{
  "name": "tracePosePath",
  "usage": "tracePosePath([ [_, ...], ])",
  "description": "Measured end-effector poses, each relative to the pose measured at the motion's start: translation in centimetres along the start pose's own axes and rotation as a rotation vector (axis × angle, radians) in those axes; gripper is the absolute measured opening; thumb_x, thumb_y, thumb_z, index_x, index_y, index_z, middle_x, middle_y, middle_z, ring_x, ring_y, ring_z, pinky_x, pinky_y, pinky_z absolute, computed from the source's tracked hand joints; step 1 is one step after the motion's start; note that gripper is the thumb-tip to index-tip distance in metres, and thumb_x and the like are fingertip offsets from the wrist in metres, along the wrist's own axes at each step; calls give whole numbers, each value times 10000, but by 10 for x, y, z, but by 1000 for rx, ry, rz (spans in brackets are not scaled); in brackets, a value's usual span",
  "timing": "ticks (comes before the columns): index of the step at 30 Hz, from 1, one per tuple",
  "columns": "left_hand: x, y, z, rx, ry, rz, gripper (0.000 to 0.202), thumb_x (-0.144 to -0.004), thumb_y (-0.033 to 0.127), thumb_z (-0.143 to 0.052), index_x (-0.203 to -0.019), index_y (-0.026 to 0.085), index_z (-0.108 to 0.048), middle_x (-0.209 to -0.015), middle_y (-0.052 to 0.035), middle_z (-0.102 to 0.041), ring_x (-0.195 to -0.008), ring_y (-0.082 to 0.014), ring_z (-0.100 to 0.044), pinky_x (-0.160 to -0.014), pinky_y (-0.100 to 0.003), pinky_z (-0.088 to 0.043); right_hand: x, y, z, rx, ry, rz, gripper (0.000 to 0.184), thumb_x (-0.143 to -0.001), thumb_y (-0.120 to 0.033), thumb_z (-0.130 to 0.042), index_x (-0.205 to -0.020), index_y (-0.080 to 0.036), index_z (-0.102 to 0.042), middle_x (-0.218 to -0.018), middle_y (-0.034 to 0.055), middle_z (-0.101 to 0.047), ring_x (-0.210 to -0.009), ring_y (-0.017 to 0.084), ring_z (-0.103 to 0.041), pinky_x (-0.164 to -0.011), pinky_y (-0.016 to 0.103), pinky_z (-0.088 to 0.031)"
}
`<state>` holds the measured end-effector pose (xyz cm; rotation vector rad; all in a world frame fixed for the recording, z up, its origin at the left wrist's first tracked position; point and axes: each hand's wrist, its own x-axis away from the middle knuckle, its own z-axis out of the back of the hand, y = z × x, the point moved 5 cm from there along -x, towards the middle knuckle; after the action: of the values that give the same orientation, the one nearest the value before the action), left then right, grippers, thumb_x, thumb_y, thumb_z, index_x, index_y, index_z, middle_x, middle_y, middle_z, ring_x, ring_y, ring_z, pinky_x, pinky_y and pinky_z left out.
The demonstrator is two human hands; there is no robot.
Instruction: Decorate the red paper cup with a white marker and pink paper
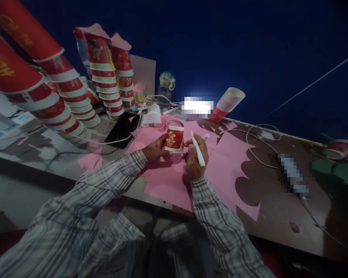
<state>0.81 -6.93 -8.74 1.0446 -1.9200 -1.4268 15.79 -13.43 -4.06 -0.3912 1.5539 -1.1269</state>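
Observation:
A red paper cup (174,137) with a white rim stands upside down on a pink paper sheet (220,173). My left hand (156,150) grips the cup's side and holds it down. My right hand (195,160) is closed round a white marker (197,148), whose tip points at the cup's base edge. Both sleeves are grey plaid.
Tall leaning stacks of red and white cups (104,73) fill the left and back. A black phone (122,129), a white cable (258,154), a tilted cup stack (229,101), a jar (166,87) and pens lie around. The table edge (162,202) is near me.

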Motion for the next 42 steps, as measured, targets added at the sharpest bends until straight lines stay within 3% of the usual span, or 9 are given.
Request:
tracePosePath([
  [6, 2, 1, -3, -92, 25, -31, 1025, -551, 342, -922, -1425, 189, -411, -1375, -184, -578, -1239, -350, -588, -1035, -498, -474, 1, 14, -2, -21, 10, -108, 408, -938, -445, -505, -1249, -191, -578, -1005, 74, -619, -863, 185, -644, -776, 406, -577],
  [14, 4, 8, -4, -206, 116, -102, 1147, -544, 439, -913, -1488, 171, -319, -1400, -204, -551, -1253, -370, -575, -1061, -516, -460, 3, 19, -3, -15, -7, -126, 435, -932, -442, -512, -1285, -192, -555, -1034, 79, -609, -935, 202, -639, -875, 454, -560],
  [21, 6, 8, -5, -269, 124, -142, 1113, -585, 422, -892, -1496, 168, -306, -1406, -204, -543, -1257, -360, -569, -1066, -512, -453, 4, 23, -6, -21, -16, -135, 488, -935, -473, -507, -1323, -179, -539, -1077, 109, -639, -962, 211, -648, -870, 446, -568],
  [27, 6, 10, -4, -365, 137, -141, 1090, -583, 404, -887, -1482, 161, -320, -1386, -203, -559, -1243, -362, -577, -1055, -512, -462, 4, 28, -8, 72, -36, -100, 506, -942, -494, -495, -1347, -190, -520, -1125, 126, -673, -1053, 237, -641, -992, 509, -512],
  [33, 5, 6, -2, -322, 167, -164, 1058, -578, 374, -890, -1472, 202, -351, -1393, -182, -558, -1256, -352, -569, -1066, -525, -452, 4, 29, -11, 50, -57, -95, 487, -940, -481, -489, -1311, -168, -517, -1079, 122, -688, -1007, 223, -657, -953, 463, -534],
  [42, 6, 7, -3, -342, 136, -123, 1092, -600, 372, -873, -1497, 154, -290, -1419, -221, -523, -1247, -357, -572, -1045, -515, -469, 4, 25, -10, 112, -64, -74, 447, -930, -454, -502, -1274, -173, -543, -1102, 121, -676, -1042, 228, -644, -968, 477, -525],
])
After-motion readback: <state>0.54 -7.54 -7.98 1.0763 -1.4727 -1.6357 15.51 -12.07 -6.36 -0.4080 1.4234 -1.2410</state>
